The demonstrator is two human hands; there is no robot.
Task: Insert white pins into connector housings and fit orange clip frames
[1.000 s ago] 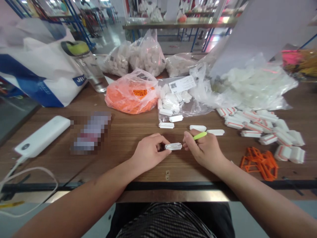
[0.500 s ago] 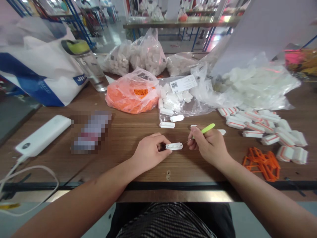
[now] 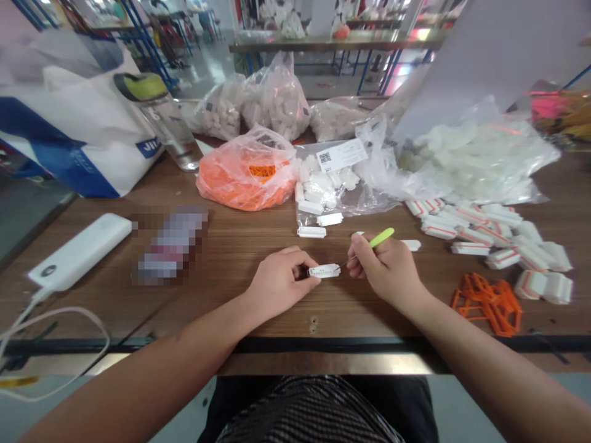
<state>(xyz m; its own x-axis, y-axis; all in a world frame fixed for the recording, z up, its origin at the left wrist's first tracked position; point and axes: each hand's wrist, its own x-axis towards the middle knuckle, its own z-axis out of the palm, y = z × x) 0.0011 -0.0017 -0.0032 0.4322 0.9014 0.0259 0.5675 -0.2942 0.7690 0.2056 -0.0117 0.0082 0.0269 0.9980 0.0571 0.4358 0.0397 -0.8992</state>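
Near the front edge of the counter (image 3: 258,237), the left hand (image 3: 281,277) pinches a white plastic casing (image 3: 324,271). The right hand (image 3: 391,264) grips a green-handled pick (image 3: 382,237) and sits slightly farther right than a second ago, baring the thin shaft, whose tip reaches the casing's right end. The casing has stayed put, so work on that end seems unfinished.

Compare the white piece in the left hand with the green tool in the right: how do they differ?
Colour: the white piece is mostly white; the green tool has a yellow-green handle.
Shape: the white piece is a short bar; the green tool is slender, with a thin shaft.
Pose: the white piece lies nearly level in view; the green tool slants.
Both are held: left hand, right hand respectively.
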